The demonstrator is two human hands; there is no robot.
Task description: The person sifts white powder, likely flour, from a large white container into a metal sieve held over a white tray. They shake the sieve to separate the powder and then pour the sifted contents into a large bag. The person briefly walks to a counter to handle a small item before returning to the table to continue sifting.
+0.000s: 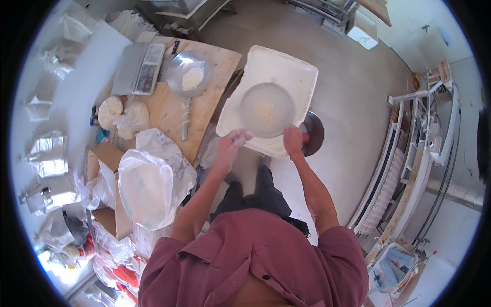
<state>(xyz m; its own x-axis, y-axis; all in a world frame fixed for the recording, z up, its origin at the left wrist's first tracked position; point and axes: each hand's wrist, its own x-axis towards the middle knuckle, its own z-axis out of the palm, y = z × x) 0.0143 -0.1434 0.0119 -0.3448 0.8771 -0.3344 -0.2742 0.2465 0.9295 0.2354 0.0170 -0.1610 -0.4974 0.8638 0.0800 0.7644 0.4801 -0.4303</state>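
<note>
A round fine-mesh sieve (250, 120) holds a small heap of pale, coarse powder (268, 111). Beneath it is a large, white, powder-dusted rectangular tray (290, 66). My right hand (293, 141) is closed on the near right part of the sieve's rim. At the near left part of the rim is my left hand (233, 144), slightly blurred, its bent fingers against the edge. How firmly they grip is hard to see. Past my right hand, a dark round pan (315, 134) sits lower down, partly hidden by the tray, with something red beside my fingers.
On the wooden table (217, 69) at left, a metal bowl or pan (189, 57) with a handle contains white powder. Around it are a grey scale (134, 69), tied bags (111, 112), an open white sack (148, 187) and a cardboard box (120, 217). A metal rack (391, 169) lines the right.
</note>
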